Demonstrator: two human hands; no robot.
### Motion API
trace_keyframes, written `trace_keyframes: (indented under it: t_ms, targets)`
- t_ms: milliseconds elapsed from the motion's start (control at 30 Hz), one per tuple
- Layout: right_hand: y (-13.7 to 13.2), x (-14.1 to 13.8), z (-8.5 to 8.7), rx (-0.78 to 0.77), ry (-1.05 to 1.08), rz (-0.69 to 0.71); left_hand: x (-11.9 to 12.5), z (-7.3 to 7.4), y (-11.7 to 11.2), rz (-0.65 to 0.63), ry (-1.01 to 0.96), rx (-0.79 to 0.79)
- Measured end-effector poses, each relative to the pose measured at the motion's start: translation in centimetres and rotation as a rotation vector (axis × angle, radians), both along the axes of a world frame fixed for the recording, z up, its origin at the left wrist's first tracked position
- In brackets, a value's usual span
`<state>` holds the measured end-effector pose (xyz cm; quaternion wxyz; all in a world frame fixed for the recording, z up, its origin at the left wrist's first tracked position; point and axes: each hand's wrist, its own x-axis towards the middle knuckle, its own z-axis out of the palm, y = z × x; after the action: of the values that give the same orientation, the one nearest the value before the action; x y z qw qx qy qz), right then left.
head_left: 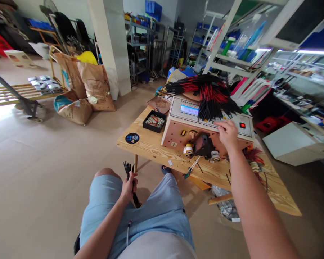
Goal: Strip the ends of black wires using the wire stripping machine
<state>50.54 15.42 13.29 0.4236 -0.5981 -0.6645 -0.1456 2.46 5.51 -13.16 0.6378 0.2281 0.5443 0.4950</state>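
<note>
My left hand (128, 187) rests on my lap, closed around a bundle of short black wires (130, 176) that sticks up above my fist and down below it. My right hand (226, 132) reaches to the control panel of a wire-cutting machine (194, 133) on a low wooden table (151, 145); its fingers curl down onto the buttons, and nothing shows in the hand. A big pile of cut red and black wires (209, 91) lies on top of the machine, just beyond that hand. A red light (242, 125) glows on the panel to its right.
A black tray of small parts (154, 121) sits left of the machine. Brown paper sacks (86, 90) lean by a white pillar. Shelving racks (299, 75) stand at the right and back. A wooden pallet (10, 92) lies far left on the tiled floor.
</note>
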Motion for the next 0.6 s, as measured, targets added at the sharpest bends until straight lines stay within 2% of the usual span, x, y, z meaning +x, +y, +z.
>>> trace_keyframes:
  t_ms: [200,300,400,467,500,567,600]
  targets:
    - [-0.1,0.0,0.3,0.010,0.022,0.021,-0.3,-0.8,0.1,-0.002,-0.071,-0.016]
    - [-0.2,0.3,0.9,-0.008,0.140,0.046,-0.4,-0.7,0.1,-0.020,-0.118,-0.035]
    - [-1.8,-0.2,0.7,0.096,0.321,0.001,-0.5,-0.6,0.1,-0.015,-0.153,-0.043]
    - [-4.5,-1.6,-0.8,0.237,0.395,-0.085,-0.6,-0.6,0.0,0.001,-0.158,-0.044]
    - [-6.2,-2.7,-2.2,0.291,0.401,-0.129,-0.7,-0.6,-0.1,0.009,-0.153,-0.045]
    - [-10.0,-5.5,-6.0,0.327,0.459,-0.197,-0.7,-0.5,-0.2,0.024,-0.134,-0.040]
    - [-11.8,-7.0,-8.4,0.284,0.506,-0.211,-0.7,-0.5,-0.3,0.031,-0.121,-0.031]
